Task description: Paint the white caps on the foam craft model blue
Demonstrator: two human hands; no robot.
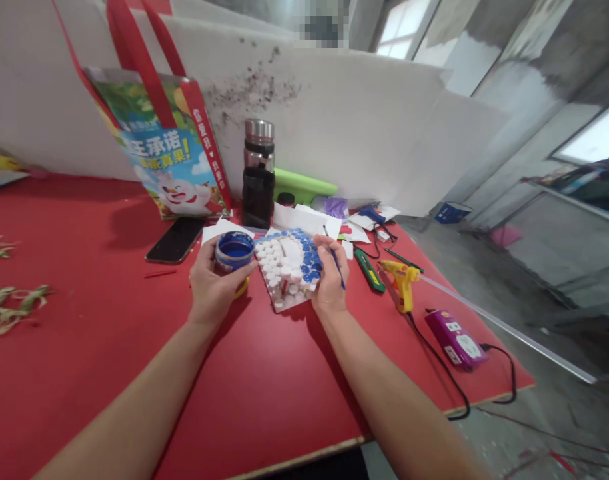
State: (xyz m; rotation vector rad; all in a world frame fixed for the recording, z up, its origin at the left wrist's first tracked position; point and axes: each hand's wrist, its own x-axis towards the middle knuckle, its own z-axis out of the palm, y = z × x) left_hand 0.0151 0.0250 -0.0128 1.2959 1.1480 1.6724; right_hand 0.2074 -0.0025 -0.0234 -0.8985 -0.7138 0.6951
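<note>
- On red table, btwn the two hands: disc-covered panel; can't tell if flat down or propped.
- L hand wrapped round open jar of blue paint, just beside panel. Jar looks rigid, prob. light; best gripped low on wall, mouth level, as contents could slop.
- R hand pinches thin brush at panel's R side; can't tell if it also grips panel.
- Panel prob. light, stiff backing; discs may pop off if squeezed.
- Blue discs look glossy, maybe wet/slippery. Hold by outer edge, white-disc side.
</note>
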